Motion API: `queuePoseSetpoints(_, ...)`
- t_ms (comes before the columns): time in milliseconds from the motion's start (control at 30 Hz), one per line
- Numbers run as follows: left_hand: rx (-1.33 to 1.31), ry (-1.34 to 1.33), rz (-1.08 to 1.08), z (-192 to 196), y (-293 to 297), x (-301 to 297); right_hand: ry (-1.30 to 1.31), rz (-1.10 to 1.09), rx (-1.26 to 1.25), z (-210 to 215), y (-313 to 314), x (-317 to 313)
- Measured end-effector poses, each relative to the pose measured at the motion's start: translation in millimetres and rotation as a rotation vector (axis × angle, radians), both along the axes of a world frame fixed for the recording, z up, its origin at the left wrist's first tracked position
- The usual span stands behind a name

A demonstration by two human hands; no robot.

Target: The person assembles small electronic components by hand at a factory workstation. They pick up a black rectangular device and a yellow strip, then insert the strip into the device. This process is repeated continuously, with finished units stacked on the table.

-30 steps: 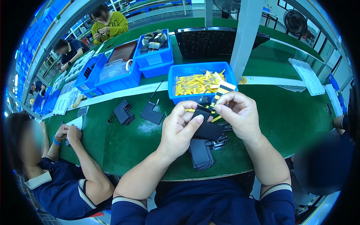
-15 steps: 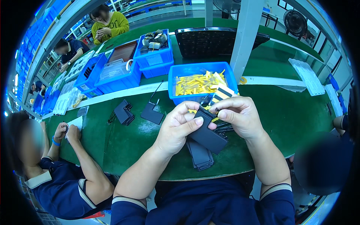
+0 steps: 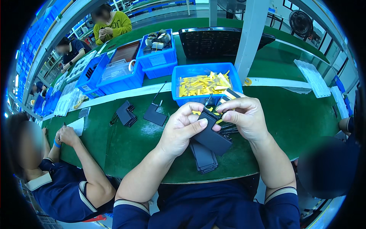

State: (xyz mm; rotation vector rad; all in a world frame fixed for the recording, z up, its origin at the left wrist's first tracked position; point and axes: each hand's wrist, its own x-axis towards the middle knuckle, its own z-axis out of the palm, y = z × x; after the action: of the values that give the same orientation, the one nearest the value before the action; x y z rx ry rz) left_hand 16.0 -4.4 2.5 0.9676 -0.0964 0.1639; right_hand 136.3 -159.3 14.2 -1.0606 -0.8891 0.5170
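A flat black piece (image 3: 214, 140) is being held by the left hand (image 3: 181, 129), thumb on top and fingers curled under, above a black pile (image 3: 204, 163) on the green desk (image 3: 293, 133). A striped sheet (image 3: 230, 94) is being pinched by the right hand (image 3: 247, 116), thumb and finger nearly meeting. Yellow strips (image 3: 202, 84) are being kept in a blue bin (image 3: 176, 86) behind. Dark letters are being worn on a green top (image 3: 122, 23) farther away.
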Motion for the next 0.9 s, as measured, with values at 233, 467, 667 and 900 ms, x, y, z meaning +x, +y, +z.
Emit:
queuePoseSetpoints(233, 0.111, 0.006, 0.074, 0, 2, 0, -0.102, -0.174, -0.043, -3, 6, -3)
queuePoseSetpoints(467, 0.545, 0.176, 0.669, -2, 75, 14, -0.096, -0.312, -0.146, -4, 5, 3)
queuePoseSetpoints(667, 1.427, 0.796, 0.762, -26, 138, 4, -0.040, -0.228, -0.135, -6, 14, 1)
queuePoseSetpoints(900, 1.598, 0.500, 0.976, -1, 80, 5, -0.128, -0.243, -0.156, -13, 17, -3)
